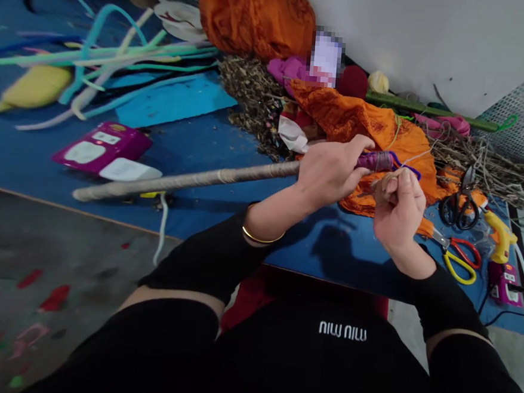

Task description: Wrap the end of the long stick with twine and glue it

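My left hand (326, 171) is wrapped around a long stick (191, 181) wound in greyish-beige strip, which slants out leftward over the table. Beyond my thumb the stick's right end carries a purple wrapping (376, 161) bound with thin thread, and a dark blue loop stands out past it. Close by on the right, my right hand (398, 206) is closed in a pinch on a pale thread (416, 154) that runs up from the fingers. An orange patterned cloth (361, 116) lies behind both hands.
On the right lie black scissors (461, 210), scissors with red and yellow handles (461, 261), a yellow glue gun (501, 237) and a purple power strip (504, 285). Dried twigs (506, 171) edge the back. Leftward are coloured pipe-cleaner-like strands (100, 65) and a purple packet (104, 146).
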